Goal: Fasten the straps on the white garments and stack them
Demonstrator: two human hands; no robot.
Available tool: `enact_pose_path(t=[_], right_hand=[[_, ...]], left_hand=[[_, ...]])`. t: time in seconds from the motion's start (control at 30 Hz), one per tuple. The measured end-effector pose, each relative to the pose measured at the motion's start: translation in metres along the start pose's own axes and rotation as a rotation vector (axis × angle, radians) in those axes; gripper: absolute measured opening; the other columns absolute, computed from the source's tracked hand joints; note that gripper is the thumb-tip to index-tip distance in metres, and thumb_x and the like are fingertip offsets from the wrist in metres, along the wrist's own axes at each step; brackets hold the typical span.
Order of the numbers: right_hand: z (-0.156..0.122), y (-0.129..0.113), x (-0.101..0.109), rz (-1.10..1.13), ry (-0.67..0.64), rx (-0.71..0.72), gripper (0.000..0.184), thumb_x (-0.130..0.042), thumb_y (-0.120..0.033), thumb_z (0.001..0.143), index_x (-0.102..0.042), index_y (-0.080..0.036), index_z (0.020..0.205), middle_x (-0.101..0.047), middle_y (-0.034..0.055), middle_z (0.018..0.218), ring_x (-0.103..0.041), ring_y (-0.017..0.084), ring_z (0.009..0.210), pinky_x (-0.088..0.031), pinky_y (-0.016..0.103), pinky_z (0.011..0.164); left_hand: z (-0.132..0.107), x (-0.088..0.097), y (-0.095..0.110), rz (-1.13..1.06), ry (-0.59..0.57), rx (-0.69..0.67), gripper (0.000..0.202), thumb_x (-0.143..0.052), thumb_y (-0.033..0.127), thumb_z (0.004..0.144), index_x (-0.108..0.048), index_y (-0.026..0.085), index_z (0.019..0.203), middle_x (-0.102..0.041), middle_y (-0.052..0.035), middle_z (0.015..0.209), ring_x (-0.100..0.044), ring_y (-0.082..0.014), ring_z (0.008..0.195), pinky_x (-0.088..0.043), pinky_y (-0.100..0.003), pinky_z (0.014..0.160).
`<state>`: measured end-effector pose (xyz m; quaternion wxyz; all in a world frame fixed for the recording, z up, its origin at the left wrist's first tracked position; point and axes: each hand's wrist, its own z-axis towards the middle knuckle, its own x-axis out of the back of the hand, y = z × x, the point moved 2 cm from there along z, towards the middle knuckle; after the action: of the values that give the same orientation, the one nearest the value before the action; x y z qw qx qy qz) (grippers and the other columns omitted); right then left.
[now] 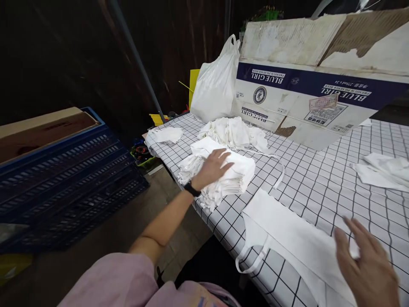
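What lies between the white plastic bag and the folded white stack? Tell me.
In the head view, a rumpled heap of white fabric lies between the white plastic bag and the folded white stack.

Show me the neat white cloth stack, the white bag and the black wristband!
Neat white cloth stack (242, 167), head view: its top.
White bag (213, 89), head view: its front.
Black wristband (192, 189), head view: its middle.

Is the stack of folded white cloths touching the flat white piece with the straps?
Apart. The head view shows a strip of checked tablecloth lying bare between the stack and the flat white piece.
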<state>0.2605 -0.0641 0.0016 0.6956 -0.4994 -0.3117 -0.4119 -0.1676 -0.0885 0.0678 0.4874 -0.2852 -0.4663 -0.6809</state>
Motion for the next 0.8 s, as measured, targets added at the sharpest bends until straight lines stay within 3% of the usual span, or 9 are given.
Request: enact_pose_path(t=[0.07, 0.13, 0.23, 0.33, 0.43, 0.57, 0.7, 0.8], right_hand=[[0.021, -0.058, -0.007, 0.111, -0.155, 0.085, 0.071, -0.037, -0.071, 0.098, -0.046, -0.036, 0.159, -0.044, 0.0070, 0.165, -0.066, 0.044, 0.123, -0.058, 0.067, 0.091], [0.045, -0.117, -0.022, 0.212, -0.245, 0.264, 0.067, -0.031, -0.066, 0.103, -0.042, -0.035, 0.161, -0.033, 0.0021, 0.171, -0.041, 0.038, 0.151, -0.047, 0.065, 0.112], [0.077, -0.192, -0.058, 0.239, -0.404, 0.537, 0.064, -0.020, -0.057, 0.109, -0.035, -0.028, 0.165, -0.022, 0.0039, 0.174, -0.020, 0.029, 0.161, -0.023, 0.061, 0.127], [0.090, -0.243, -0.095, 0.150, -0.540, 0.660, 0.065, -0.014, -0.054, 0.111, -0.034, -0.027, 0.166, -0.017, 0.0053, 0.175, -0.013, 0.025, 0.162, -0.015, 0.057, 0.130], [0.084, -0.263, -0.119, 0.014, -0.648, 0.688, 0.066, -0.015, -0.059, 0.110, -0.031, -0.030, 0.167, -0.017, 0.0060, 0.175, -0.011, 0.026, 0.162, -0.013, 0.056, 0.130], [0.071, -0.259, -0.128, -0.067, -0.652, 0.662, 0.067, -0.014, -0.061, 0.109, -0.020, -0.031, 0.169, -0.016, 0.0045, 0.175, -0.009, 0.025, 0.163, -0.011, 0.057, 0.130], [0.072, -0.259, -0.122, -0.066, -0.616, 0.645, 0.067, -0.013, -0.060, 0.109, -0.025, -0.031, 0.168, -0.018, 0.0052, 0.175, -0.010, 0.026, 0.163, -0.008, 0.061, 0.130], [0.075, -0.269, -0.114, -0.024, -0.544, 0.644, 0.067, -0.011, -0.058, 0.110, -0.030, -0.029, 0.167, -0.020, 0.0037, 0.174, -0.009, 0.024, 0.163, -0.003, 0.060, 0.130]], left_hand=[[0.003, 0.008, -0.032, 0.100, -0.106, 0.041, 0.058, -0.042, 0.052, 0.107, -0.051, 0.016, 0.151, -0.043, -0.0148, 0.164, -0.037, -0.0321, 0.155, -0.030, -0.059, 0.128], [0.001, 0.008, -0.050, 0.145, -0.197, 0.049, 0.060, -0.038, 0.057, 0.108, -0.047, 0.021, 0.156, -0.039, -0.0108, 0.168, -0.029, -0.0329, 0.159, -0.018, -0.065, 0.130], [-0.008, 0.005, -0.057, 0.177, -0.217, 0.057, 0.061, -0.032, 0.061, 0.107, -0.047, 0.028, 0.157, -0.042, -0.0065, 0.166, -0.025, -0.0318, 0.161, -0.008, -0.068, 0.130], [-0.017, -0.001, -0.056, 0.193, -0.202, 0.074, 0.060, -0.029, 0.062, 0.107, -0.046, 0.032, 0.157, -0.041, -0.0030, 0.167, -0.023, -0.0284, 0.162, -0.009, -0.063, 0.132], [-0.025, -0.007, -0.058, 0.205, -0.204, 0.076, 0.060, -0.026, 0.061, 0.108, -0.043, 0.035, 0.159, -0.034, 0.0003, 0.170, -0.019, -0.0247, 0.163, -0.008, -0.058, 0.134], [-0.029, -0.005, -0.059, 0.193, -0.227, 0.053, 0.064, -0.023, 0.062, 0.108, -0.040, 0.031, 0.161, -0.029, -0.0012, 0.172, -0.015, -0.0247, 0.164, -0.005, -0.057, 0.135], [-0.010, 0.015, -0.059, 0.108, -0.262, 0.052, 0.067, -0.017, 0.062, 0.108, -0.047, 0.027, 0.157, -0.048, -0.0030, 0.162, -0.025, -0.0242, 0.161, -0.001, -0.059, 0.134], [0.019, 0.028, -0.071, 0.109, -0.272, 0.062, 0.067, -0.012, 0.055, 0.110, -0.059, 0.023, 0.147, -0.059, -0.0037, 0.153, -0.035, -0.0222, 0.157, -0.011, -0.052, 0.135]])
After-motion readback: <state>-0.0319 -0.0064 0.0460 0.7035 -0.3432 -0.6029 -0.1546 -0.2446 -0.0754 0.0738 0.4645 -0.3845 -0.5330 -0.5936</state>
